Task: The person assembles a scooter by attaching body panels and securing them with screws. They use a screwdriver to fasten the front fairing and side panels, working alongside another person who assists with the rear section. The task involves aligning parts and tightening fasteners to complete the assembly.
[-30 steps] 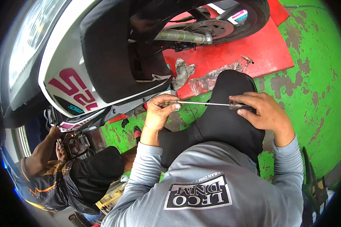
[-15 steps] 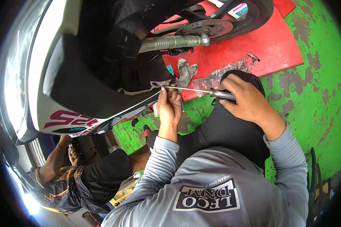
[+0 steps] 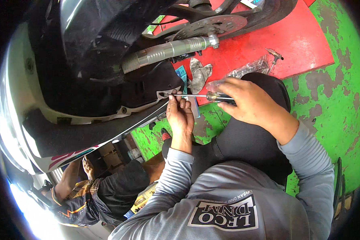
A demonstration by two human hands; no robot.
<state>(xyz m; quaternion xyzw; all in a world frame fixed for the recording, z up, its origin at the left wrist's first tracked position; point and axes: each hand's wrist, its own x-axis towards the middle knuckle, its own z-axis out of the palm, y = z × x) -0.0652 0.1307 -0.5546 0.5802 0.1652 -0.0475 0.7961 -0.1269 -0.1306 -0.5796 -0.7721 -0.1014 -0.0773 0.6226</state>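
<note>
My right hand (image 3: 252,105) is wrapped around the dark handle of a screwdriver (image 3: 222,98). The screwdriver's thin metal shaft runs level to the left and meets a light mounting tab (image 3: 164,94) at the lower edge of a motorbike's black body panel (image 3: 72,134). My left hand (image 3: 181,118) is closed there, thumb and forefinger pinched around the shaft's tip. Whether a screw sits between those fingertips is hidden.
Above my hands are the fork leg (image 3: 168,51), brake disc (image 3: 214,27) and wheel. A grey rag (image 3: 199,74), clear plastic bag (image 3: 248,68) and T-handle tool (image 3: 275,58) lie on a red platform (image 3: 304,42). At lower left, another person (image 3: 104,196) works close by.
The screwdriver and my right hand have shifted left, bringing the tip to the panel's tab. My view has tilted, so more of the panel's inner side shows.
</note>
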